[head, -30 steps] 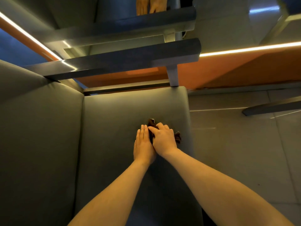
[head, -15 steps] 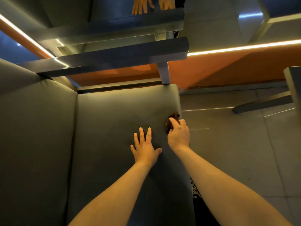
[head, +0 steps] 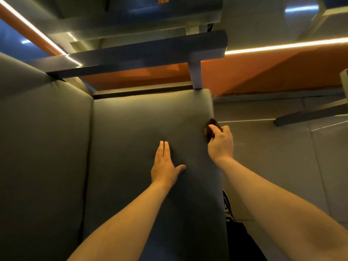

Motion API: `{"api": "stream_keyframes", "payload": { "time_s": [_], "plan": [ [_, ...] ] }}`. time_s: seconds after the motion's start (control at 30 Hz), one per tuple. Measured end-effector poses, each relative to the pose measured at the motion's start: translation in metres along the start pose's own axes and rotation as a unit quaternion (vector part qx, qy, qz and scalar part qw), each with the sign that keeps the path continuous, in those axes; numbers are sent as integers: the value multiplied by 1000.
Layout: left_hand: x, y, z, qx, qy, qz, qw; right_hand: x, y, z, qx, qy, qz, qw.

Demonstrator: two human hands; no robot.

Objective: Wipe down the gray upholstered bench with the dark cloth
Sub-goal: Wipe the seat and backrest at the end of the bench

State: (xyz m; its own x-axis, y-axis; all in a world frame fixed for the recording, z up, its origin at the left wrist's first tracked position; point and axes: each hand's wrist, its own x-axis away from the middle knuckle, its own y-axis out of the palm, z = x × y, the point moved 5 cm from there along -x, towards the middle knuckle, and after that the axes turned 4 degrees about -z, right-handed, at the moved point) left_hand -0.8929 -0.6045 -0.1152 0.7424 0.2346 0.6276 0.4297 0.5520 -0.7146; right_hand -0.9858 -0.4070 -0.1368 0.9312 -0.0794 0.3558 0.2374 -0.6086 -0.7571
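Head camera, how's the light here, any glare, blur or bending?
Head view: dim with a warm orange cast; the light strip is blown out and streaks the glossy floor; wide-angle bending curves the gray bench edges; the dark cloth in the right hand is nearly lost in shadow; no obvious motion blur.

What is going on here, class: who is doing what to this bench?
A person is wiping a gray upholstered bench with bare hands. The right hand grips a bunched dark brown cloth against the right edge of the seat cushion. The left hand rests flat on the middle of the seat, fingers straight and thumb spread, holding nothing.
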Motion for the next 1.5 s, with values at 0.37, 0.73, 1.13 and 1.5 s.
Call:
{"api": "stream_keyframes", "payload": {
  "time_s": [0.37, 0.73, 1.13, 1.5],
  "plan": [
    [-5, -10, -7, 14, 8, 32, 999, 46, 64, -70, 82, -232, -183, 952],
    [-80, 10, 83, -13, 10, -57, 998, -134, -8, -6, -191, 94, -19, 977],
    [-73, 22, 86, -62, 12, -20, 998, -15, 6, 23, -222, 111, -69, 966],
    [-48, 47, 97, -76, 21, -3, 997, 60, 20, 49, -199, 98, -54, 973]
  ]
}}
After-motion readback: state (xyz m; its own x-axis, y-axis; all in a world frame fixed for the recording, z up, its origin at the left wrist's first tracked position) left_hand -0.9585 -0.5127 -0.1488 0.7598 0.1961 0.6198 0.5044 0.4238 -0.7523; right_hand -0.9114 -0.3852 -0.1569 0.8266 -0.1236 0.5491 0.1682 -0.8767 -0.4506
